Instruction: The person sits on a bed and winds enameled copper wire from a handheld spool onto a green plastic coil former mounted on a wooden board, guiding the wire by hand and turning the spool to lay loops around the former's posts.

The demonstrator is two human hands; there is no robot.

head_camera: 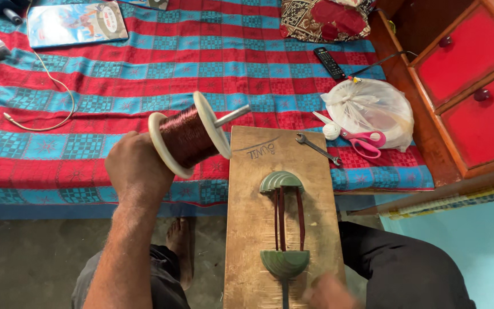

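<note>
My left hand holds up a white spool of copper-coloured wire on a metal rod, tilted toward the wooden board. On the board sit two green half-round formers, with dark wire strands stretched between them. My right hand is blurred at the bottom edge, beside the lower former and its handle. What it grips cannot be made out.
The board leans from my lap onto a bed with a red and blue patterned cover. On the bed lie a spanner, pink-handled scissors, a white plastic bag, a remote, a cable. A red drawer cabinet stands right.
</note>
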